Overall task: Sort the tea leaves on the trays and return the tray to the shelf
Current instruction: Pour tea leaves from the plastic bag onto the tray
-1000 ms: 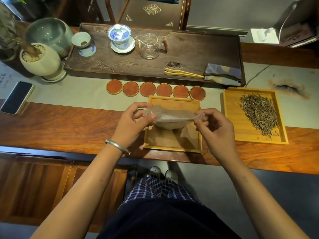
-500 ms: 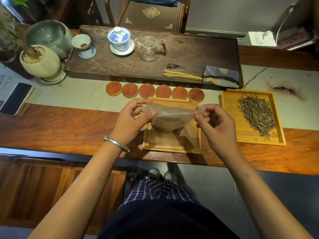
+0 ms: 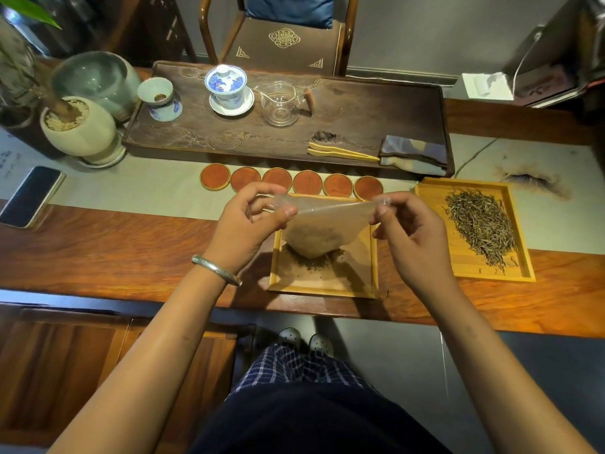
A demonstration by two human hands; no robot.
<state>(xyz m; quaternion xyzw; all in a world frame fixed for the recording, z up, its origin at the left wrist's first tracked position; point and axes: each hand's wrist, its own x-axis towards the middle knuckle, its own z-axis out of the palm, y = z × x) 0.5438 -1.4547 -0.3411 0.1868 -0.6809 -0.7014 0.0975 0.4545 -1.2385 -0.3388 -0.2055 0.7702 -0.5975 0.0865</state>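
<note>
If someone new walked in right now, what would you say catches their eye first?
Centre stage, the left hand and right hand pinch a clear plastic bag over a square bamboo tray, dark tea leaves beneath it. On its right, a second bamboo tray holds a long heap of leaves.

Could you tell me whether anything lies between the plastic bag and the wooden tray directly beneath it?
Nothing visible does. Both the left hand and right hand pinch the plastic bag over the near tray; only tea leaves already spilled there lie beneath it.
</note>
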